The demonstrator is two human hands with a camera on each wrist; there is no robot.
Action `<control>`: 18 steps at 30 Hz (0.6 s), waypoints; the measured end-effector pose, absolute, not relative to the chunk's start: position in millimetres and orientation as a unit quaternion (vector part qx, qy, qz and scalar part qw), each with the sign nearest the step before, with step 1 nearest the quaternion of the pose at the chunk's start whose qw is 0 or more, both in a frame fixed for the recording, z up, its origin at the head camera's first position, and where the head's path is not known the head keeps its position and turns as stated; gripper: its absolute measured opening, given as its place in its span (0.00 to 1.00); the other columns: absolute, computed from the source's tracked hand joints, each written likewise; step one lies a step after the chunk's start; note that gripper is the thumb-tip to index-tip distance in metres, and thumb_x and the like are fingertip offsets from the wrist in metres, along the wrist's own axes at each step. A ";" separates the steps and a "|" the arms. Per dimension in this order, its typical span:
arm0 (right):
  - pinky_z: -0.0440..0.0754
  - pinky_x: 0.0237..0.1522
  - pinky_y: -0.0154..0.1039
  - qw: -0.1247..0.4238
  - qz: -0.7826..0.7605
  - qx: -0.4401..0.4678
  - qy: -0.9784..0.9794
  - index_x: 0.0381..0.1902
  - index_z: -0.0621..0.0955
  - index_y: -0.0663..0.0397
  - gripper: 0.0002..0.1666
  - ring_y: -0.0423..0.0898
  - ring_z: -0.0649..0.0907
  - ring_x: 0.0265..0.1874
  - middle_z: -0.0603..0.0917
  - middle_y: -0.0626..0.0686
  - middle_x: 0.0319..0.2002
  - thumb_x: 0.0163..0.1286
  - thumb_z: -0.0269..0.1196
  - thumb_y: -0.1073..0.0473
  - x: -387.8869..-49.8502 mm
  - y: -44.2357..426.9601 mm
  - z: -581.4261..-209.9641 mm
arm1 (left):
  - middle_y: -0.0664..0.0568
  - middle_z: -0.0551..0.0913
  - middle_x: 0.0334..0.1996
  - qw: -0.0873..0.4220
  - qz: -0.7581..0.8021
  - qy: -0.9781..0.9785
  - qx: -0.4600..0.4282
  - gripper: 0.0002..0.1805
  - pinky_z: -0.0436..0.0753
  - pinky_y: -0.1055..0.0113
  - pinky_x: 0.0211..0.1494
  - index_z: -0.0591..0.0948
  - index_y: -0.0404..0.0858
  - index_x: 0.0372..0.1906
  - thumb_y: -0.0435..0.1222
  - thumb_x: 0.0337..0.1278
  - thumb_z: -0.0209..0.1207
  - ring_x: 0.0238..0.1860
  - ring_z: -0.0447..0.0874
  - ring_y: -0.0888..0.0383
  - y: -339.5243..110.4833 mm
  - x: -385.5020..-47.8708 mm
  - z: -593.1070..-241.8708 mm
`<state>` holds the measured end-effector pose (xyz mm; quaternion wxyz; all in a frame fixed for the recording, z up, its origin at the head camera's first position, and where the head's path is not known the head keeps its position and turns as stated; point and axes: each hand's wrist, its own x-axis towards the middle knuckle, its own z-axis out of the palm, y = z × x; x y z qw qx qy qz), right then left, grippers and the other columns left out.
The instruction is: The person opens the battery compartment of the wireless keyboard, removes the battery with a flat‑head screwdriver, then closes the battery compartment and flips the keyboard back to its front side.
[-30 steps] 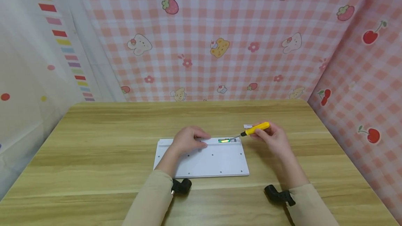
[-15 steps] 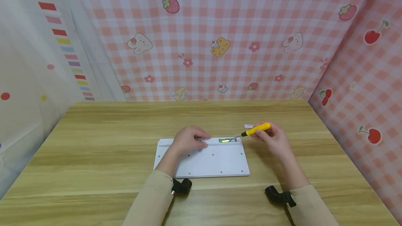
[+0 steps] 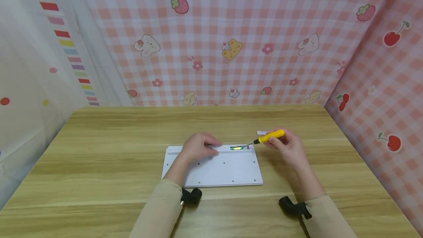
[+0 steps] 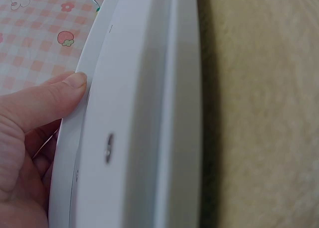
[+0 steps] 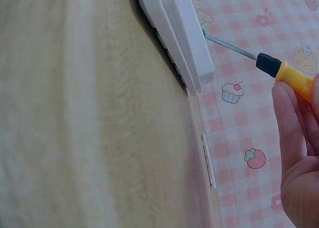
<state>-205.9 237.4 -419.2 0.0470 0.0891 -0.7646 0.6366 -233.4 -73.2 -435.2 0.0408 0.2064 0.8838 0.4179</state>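
Toward the near edge of the wooden table (image 3: pixel 99 179), two beige sleeves (image 3: pixel 158 208) extend inward, each with a black wrist camera (image 3: pixel 294 207) at the cuff. Beyond them, at the table's middle, a white keyboard (image 3: pixel 228 173) lies underside up, screw holes visible. The left hand (image 3: pixel 197 148) grips the keyboard's far edge: thumb on the edge, other fingers curled beyond it. Near the keyboard's far right corner, a green-and-yellow battery (image 3: pixel 236 148) sits in a recessed compartment. A screwdriver (image 3: pixel 271 136) with yellow handle, black collar and metal shaft slants down leftward, tip at the battery's right end; whether the two touch cannot be determined. The right hand (image 3: pixel 290 150), right of the keyboard, pinches the handle between thumb and fingers. Just beyond the same corner, a small white cover (image 3: pixel 261 133) lies on the table. Past the table's far edge hangs a pink-and-white checked cloth (image 3: pixel 198 21) printed with strawberries and cupcakes.
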 end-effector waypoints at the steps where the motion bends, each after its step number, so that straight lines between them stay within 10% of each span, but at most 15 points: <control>1: 0.84 0.44 0.38 0.048 0.635 0.090 -0.765 0.50 0.74 0.78 0.15 0.40 0.86 0.40 0.82 0.55 0.43 0.73 0.58 0.67 -205.7 237.7 -419.5 | 0.57 0.87 0.42 0.041 0.418 0.884 0.206 0.14 0.78 0.60 0.56 0.91 0.46 0.42 0.32 0.47 0.74 0.47 0.83 0.58 -73.1 -233.5 -435.4; 18: 0.84 0.43 0.36 0.067 0.653 0.103 -0.747 0.49 0.74 0.77 0.14 0.39 0.86 0.40 0.82 0.49 0.41 0.72 0.58 0.69 -203.3 236.3 -419.9 | 0.57 0.87 0.42 0.044 0.420 0.884 0.199 0.14 0.78 0.59 0.57 0.90 0.46 0.42 0.32 0.47 0.74 0.48 0.83 0.57 -72.6 -234.4 -437.5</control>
